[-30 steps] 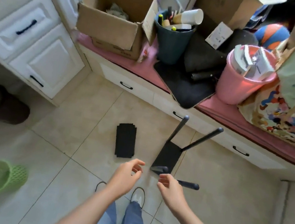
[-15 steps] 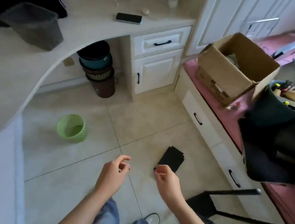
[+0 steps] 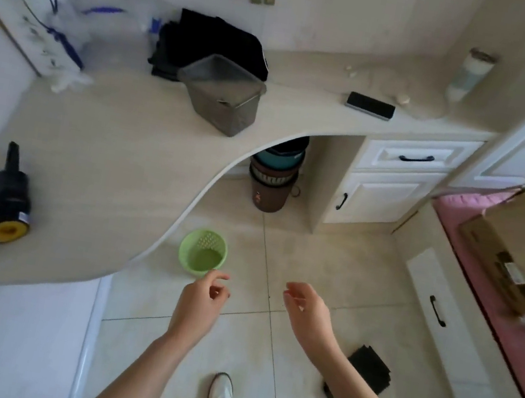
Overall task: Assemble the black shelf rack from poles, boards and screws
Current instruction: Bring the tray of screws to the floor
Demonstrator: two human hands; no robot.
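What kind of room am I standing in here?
Probably a room at home, perhaps a study or bedroom: a curved built-in desk with white drawers, a tiled floor, and a pink-cushioned bench holding a cardboard box.

Basket (image 3: pixel 202 256) on floor beside counter (image 3: pixel 112 173), stacked boards (image 3: pixel 370 368) right on floor, bins (image 3: pixel 273 179) under counter

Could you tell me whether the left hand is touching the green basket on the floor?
Cannot tell. In the head view the left hand has its fingertips overlapping the near rim of the green basket, but the single view cannot show whether they meet it or hover above it.
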